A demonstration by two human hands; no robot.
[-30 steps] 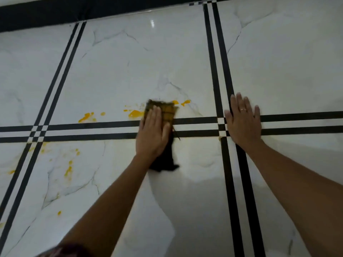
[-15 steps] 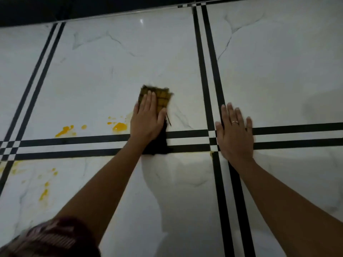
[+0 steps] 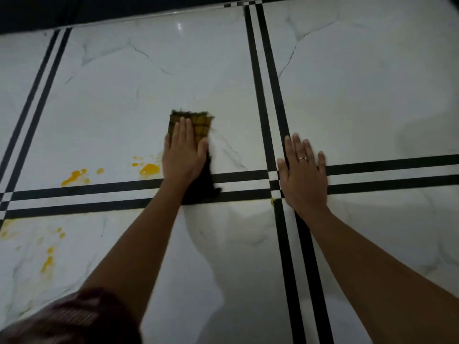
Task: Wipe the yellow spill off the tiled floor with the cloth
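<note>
My left hand (image 3: pixel 184 151) presses flat, fingers straight, on a dark checked cloth (image 3: pixel 201 125) stained yellow, which lies on the white marble tile; the cloth's dark tail trails back under my palm across the black stripes. Just left of that hand sits a yellow spill blob (image 3: pixel 149 169) with small drops. More yellow splashes (image 3: pixel 74 177) lie further left, and others (image 3: pixel 48 263) mark the near-left tile. My right hand (image 3: pixel 304 173) rests flat on the floor over the crossing of the black stripes, a ring on one finger.
The floor (image 3: pixel 360 95) is glossy white tile crossed by double black stripes. A dark wall base (image 3: pixel 99 8) runs along the far edge. A patterned sleeve (image 3: pixel 74 319) fills the lower-left corner. A tiny yellow spot (image 3: pixel 272 201) sits beside my right wrist.
My left hand pushed the cloth forward over the tile, away from the black stripes; the yellow drops that lay by its far edge no longer show. My right hand stayed planted.
</note>
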